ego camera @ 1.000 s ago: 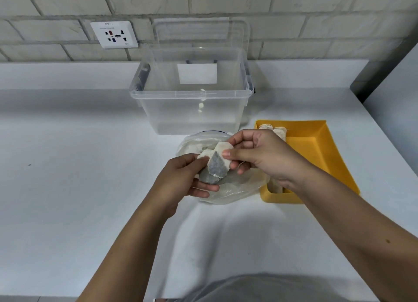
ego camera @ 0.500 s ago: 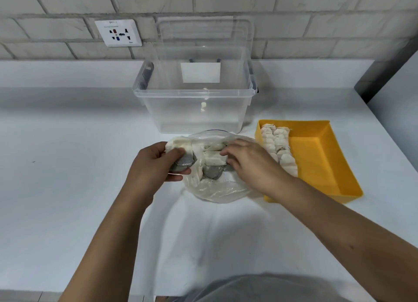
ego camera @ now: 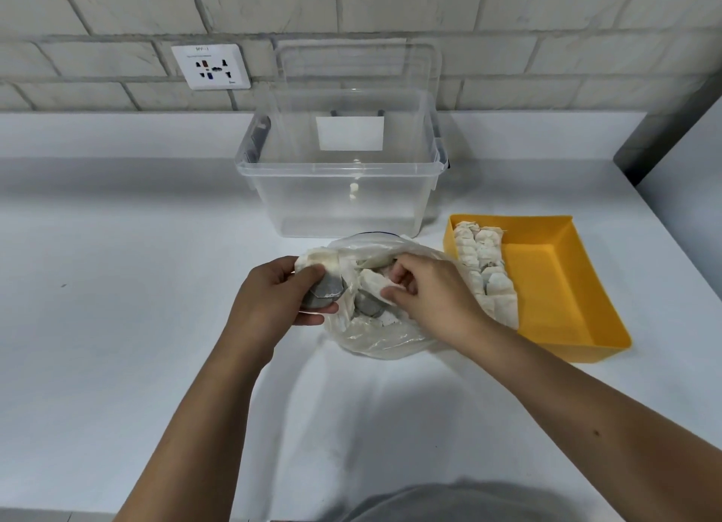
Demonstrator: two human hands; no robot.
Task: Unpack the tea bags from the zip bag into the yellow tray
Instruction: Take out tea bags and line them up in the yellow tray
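White ctr [ego camera: 117, 345], 2 hands [ego camera: 273, 299] [ego camera: 433, 299] at zip bag [ego camera: 375, 340]

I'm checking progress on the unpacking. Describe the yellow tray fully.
The yellow tray is a rectangular open bin, plastic-looking, with sloping walls. It sits flat on the white table, right of the zip bag. White tea bags line its left wall in a row; the rest of its floor is bare. The right forearm hides its near-left corner, so contact there cannot be told.

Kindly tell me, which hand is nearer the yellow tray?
Right. The right hand pinches a tea bag beside the yellow tray; the left hand grips the zip bag farther away.
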